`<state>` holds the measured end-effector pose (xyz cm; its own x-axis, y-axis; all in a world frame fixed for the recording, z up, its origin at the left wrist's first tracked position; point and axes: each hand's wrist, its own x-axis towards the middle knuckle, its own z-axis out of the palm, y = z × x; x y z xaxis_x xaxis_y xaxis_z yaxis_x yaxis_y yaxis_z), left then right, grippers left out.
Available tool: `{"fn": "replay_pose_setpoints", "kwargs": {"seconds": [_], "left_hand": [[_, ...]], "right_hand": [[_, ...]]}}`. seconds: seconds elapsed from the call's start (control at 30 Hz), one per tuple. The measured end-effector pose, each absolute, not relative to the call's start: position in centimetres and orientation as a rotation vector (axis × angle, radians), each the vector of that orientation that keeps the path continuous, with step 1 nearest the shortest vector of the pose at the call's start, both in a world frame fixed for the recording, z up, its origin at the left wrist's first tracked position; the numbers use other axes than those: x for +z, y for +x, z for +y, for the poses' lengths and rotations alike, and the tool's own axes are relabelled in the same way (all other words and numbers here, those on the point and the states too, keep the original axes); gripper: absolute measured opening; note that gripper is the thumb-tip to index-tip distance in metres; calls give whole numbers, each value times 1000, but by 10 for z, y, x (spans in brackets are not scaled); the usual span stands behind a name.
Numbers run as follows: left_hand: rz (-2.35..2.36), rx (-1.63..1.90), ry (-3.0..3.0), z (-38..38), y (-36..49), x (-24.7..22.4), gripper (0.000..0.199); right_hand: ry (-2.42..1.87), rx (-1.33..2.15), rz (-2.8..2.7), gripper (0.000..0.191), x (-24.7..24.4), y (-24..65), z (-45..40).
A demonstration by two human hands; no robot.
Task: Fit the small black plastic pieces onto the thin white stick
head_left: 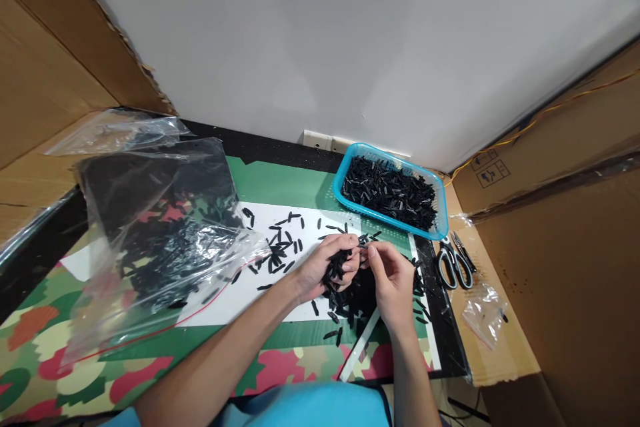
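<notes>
My left hand [320,260] clasps black strips [336,268] above their pile [356,303]; my right hand [394,273] pinches one beside it. I judge this piece-by-piece handling; next calls for a light fingertip grip.

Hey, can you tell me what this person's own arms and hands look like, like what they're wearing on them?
The left hand and right hand wear no gloves, and no watch or bracelet shows on either wrist. Both forearms are bare. A bit of blue sleeve shows on the left arm; the right sleeve is out of view.
</notes>
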<state>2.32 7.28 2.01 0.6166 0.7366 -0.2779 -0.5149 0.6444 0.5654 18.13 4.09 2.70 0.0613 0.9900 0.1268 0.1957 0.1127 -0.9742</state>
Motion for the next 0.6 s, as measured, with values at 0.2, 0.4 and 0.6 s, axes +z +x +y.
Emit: {"fn": "replay_pose_setpoints", "kwargs": {"seconds": [0.2, 0.4, 0.6], "left_hand": [[497, 760, 437, 74, 20, 19, 30], [459, 769, 395, 75, 15, 23, 32], [474, 798, 388, 75, 13, 26, 32]], "right_hand": [[-1276, 854, -1457, 23, 32, 183, 45], [-1386, 295, -1415, 23, 64, 193, 86], [-1420, 274, -1608, 20, 77, 194, 95]]}}
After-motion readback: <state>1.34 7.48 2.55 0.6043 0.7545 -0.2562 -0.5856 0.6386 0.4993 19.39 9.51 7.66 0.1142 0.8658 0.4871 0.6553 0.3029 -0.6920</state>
